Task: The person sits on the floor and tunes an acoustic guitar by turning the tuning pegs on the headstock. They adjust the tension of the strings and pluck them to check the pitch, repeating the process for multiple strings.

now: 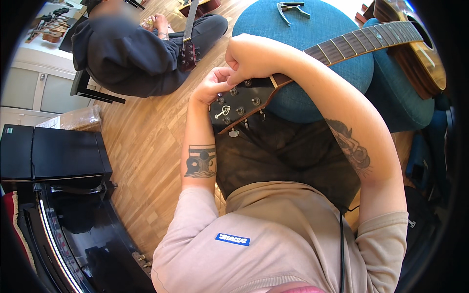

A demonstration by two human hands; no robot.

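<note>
The headstock lies just under my left hand and right hand, which meet, fingers bent, at its far edge; their grip I cannot tell. Its neck runs rightward across the stool.

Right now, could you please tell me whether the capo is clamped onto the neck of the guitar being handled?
No, the capo lies on the round blue fabric seat, apart from the guitar neck.

seated co-worker | wooden floor | plastic-wrapped package beside black cabinet
</note>
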